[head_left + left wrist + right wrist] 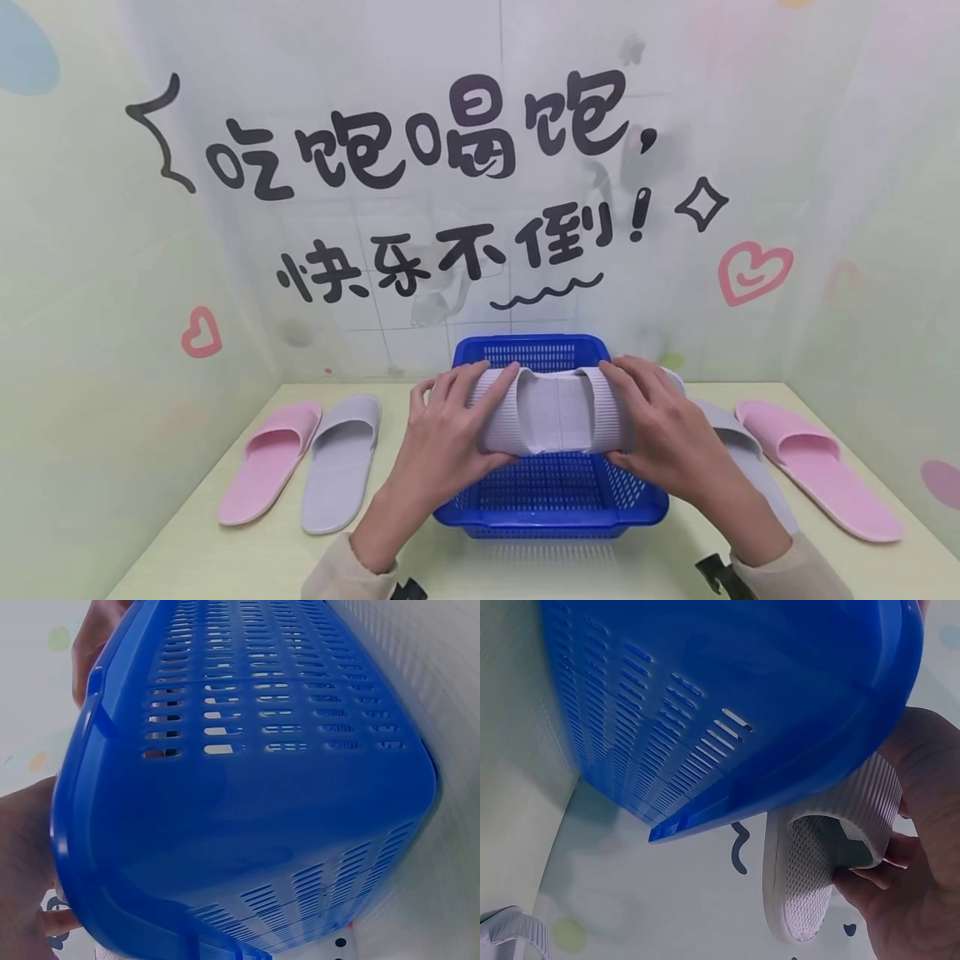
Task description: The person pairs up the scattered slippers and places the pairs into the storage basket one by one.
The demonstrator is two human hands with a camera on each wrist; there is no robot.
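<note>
Two pale lavender slippers with ribbed straps [558,417] are held up over a blue plastic basket [551,518], heels overlapping in the middle and toes outward. My left hand [442,429] grips the left slipper around its strap, thumb below and fingers on top. My right hand [671,429] grips the right one the same way. In the right wrist view, one slipper [804,900] shows its textured sole, with the right hand [919,877] at its strap. The basket wall [225,802] fills most of the left wrist view and hides the slippers there.
On the left of the pale table [202,550] lie a pink slipper [273,454] and a grey slipper [345,467]. To the right are another grey slipper [742,450], partly behind my right arm, and a pink slipper [817,467]. A printed wall stands behind.
</note>
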